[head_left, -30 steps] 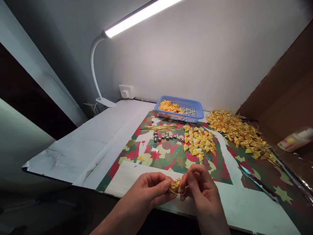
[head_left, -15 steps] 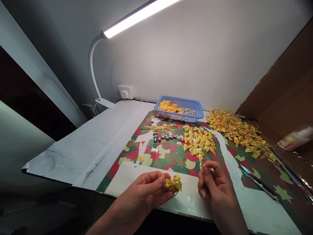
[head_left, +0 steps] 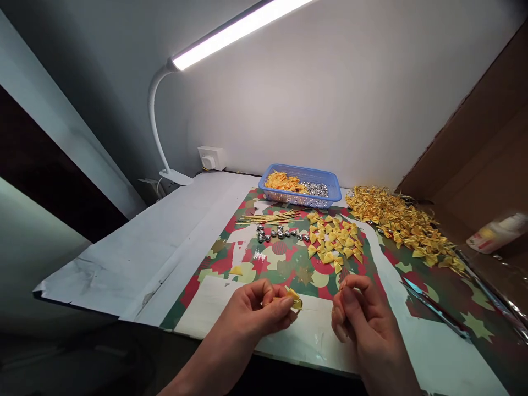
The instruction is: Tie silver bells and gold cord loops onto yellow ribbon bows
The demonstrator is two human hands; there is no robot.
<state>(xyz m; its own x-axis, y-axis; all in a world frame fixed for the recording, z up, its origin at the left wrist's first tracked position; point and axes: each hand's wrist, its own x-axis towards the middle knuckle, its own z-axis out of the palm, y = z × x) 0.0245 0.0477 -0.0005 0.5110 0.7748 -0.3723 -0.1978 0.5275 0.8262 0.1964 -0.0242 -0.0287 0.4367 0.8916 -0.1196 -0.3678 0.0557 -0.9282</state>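
Observation:
My left hand pinches a yellow ribbon bow between thumb and fingers, which cover much of it. A fine, pale thread runs from the bow towards my right hand. The fingers of that hand are closed in a pinch, at about the same height as the bow; the thread is faint close to them. Beyond my hands lie several small yellow bows in a cluster, a row of silver bells and a bundle of gold ties.
At the back stands a blue basket of bows and silver bells. Finished-looking bows with gold cords form a heap at right. Tweezers lie at right, near a white bottle. A lamp is clamped at the table's left.
My left hand has turned over the bow, so less of it shows between the fingers. My right hand stays nearly in place, still pinched.

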